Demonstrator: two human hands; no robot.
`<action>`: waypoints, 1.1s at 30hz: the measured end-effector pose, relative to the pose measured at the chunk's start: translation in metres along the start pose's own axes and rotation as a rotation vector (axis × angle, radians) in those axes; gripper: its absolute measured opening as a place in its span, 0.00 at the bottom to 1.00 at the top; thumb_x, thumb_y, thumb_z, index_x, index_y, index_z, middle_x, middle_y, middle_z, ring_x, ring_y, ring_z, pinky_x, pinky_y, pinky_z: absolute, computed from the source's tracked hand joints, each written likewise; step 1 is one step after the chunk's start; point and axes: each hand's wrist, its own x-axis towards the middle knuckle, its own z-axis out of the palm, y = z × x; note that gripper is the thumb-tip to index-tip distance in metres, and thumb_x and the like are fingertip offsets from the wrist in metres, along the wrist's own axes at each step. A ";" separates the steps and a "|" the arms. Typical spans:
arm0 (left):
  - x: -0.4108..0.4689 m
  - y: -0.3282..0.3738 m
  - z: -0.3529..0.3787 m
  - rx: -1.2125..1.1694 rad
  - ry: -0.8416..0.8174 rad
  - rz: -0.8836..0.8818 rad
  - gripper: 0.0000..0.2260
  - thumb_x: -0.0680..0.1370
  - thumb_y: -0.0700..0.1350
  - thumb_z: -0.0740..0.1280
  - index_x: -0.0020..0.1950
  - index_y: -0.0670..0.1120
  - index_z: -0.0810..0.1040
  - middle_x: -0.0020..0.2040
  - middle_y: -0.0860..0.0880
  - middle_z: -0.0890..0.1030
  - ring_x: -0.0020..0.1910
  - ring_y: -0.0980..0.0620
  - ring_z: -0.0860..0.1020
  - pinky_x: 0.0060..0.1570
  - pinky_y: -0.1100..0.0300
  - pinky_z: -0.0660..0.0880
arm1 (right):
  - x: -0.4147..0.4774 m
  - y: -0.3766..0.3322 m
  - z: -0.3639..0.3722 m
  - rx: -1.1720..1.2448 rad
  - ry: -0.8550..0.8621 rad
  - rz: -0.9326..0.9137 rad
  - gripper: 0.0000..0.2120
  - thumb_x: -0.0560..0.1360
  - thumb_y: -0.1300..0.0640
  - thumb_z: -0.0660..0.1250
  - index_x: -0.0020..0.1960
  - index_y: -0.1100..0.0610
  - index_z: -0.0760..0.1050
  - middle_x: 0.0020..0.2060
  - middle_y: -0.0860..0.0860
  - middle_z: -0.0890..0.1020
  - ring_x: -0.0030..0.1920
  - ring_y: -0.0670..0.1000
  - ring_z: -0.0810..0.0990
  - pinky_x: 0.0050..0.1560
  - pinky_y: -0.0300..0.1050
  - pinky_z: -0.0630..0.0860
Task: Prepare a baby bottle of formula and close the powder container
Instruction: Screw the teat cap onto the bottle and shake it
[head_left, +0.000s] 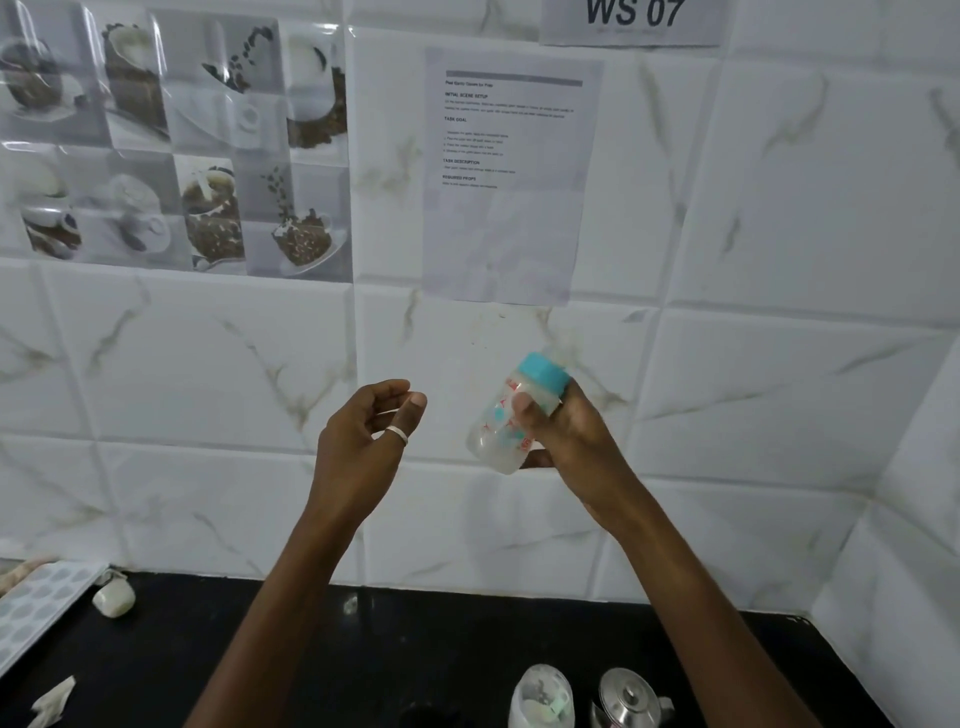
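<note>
The person is raising one baby bottle with a teal collar in front of the tiled wall, the right hand wrapping its milky body and tilting it. The left hand, wearing one ring, is hanging empty beside it, fingers loosely curled. Below, on the black counter, one clear container and one steel kettle are standing side by side.

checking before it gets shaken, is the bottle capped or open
Capped. A teal cap sits on the bottle, which the right hand holds tilted in the air. Whether it is screwed tight cannot be told.
</note>
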 end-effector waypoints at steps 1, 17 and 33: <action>0.000 0.000 0.000 -0.003 -0.001 0.002 0.08 0.79 0.59 0.72 0.57 0.62 0.80 0.54 0.58 0.86 0.56 0.58 0.84 0.63 0.48 0.80 | 0.001 -0.001 -0.002 0.023 0.013 -0.013 0.32 0.66 0.37 0.76 0.64 0.49 0.73 0.52 0.46 0.85 0.58 0.53 0.85 0.45 0.51 0.84; 0.000 0.000 0.001 0.005 0.000 0.017 0.10 0.79 0.60 0.71 0.58 0.61 0.80 0.55 0.58 0.86 0.56 0.57 0.84 0.62 0.48 0.81 | 0.000 0.000 0.003 0.021 0.008 0.015 0.28 0.72 0.41 0.75 0.65 0.51 0.72 0.56 0.49 0.84 0.59 0.54 0.84 0.46 0.52 0.85; -0.001 0.000 -0.001 -0.008 -0.007 0.009 0.09 0.78 0.60 0.71 0.57 0.62 0.80 0.54 0.59 0.86 0.56 0.57 0.84 0.62 0.48 0.81 | 0.005 0.000 -0.005 0.109 0.084 -0.025 0.23 0.73 0.41 0.74 0.63 0.48 0.72 0.57 0.51 0.82 0.58 0.54 0.84 0.46 0.54 0.85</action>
